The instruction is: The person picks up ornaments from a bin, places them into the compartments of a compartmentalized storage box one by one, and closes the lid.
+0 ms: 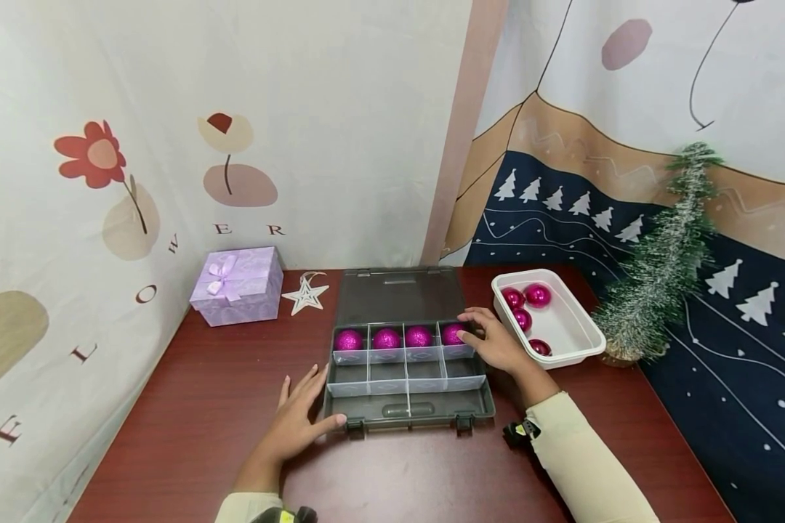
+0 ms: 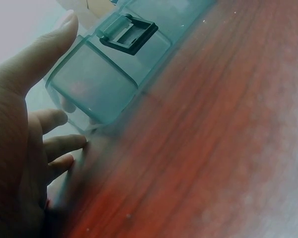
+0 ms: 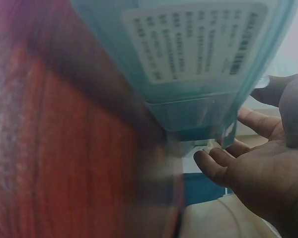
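A dark clear plastic compartment box [image 1: 432, 409] lies with its lid [image 1: 399, 296] folded back. Its back row holds several glittery magenta balls, one in each compartment, the rightmost being this ball [image 1: 452, 334]. My right hand [image 1: 497, 346] is at the box's back right corner, thumb and forefinger beside that ball; whether they touch it cannot be told. In the right wrist view its fingers [image 3: 216, 168] look loosely bent beyond the box end. My left hand [image 1: 294, 421] rests at the front left corner, fingers spread along the side, thumb by the front latch [image 2: 128, 34].
Right of the box, a white tray [image 1: 576, 349] holds several shiny magenta balls. A small frosted artificial tree [image 1: 661, 283] stands beyond it. Back left are a lilac gift box [image 1: 242, 290] and a white star ornament [image 1: 305, 295]. Printed cloth hangs behind the table.
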`<action>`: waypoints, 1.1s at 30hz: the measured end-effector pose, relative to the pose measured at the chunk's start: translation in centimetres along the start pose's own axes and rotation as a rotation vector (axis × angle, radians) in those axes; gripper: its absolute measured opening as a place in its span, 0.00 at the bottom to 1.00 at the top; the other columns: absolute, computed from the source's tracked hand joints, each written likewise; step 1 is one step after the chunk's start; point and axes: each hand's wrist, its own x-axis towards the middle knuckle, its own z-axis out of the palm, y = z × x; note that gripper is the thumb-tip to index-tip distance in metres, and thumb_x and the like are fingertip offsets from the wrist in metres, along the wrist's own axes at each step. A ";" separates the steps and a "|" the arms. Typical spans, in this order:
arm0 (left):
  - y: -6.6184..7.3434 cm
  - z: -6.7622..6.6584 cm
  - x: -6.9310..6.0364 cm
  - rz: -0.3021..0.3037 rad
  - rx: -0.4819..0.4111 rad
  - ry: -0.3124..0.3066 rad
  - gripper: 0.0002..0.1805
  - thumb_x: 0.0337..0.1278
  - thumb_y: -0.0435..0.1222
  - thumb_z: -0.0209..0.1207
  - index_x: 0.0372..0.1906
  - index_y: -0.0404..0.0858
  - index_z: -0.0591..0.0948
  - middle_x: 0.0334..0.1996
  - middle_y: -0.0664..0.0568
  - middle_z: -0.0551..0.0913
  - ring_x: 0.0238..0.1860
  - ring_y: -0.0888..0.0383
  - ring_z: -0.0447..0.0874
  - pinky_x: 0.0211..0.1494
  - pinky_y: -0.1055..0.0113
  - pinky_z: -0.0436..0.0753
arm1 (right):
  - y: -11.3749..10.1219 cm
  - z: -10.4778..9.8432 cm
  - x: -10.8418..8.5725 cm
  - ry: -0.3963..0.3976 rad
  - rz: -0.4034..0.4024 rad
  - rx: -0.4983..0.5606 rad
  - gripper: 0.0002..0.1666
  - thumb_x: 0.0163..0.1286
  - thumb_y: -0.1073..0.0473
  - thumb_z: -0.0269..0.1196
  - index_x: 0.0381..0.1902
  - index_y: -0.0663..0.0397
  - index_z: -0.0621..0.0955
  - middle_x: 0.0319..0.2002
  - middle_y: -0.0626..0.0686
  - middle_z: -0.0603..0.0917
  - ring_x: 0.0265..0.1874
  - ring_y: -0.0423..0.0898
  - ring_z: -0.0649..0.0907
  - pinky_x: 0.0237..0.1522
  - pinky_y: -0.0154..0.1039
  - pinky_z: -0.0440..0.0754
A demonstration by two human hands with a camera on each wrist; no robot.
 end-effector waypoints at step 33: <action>0.1 -0.1 0.0 -0.003 -0.009 0.004 0.56 0.58 0.58 0.73 0.85 0.37 0.65 0.81 0.35 0.71 0.85 0.29 0.61 0.83 0.19 0.35 | 0.8 -10.2 -2.2 0.257 0.006 -0.014 0.23 0.83 0.60 0.64 0.68 0.69 0.80 0.66 0.71 0.82 0.54 0.30 0.79 0.52 0.12 0.75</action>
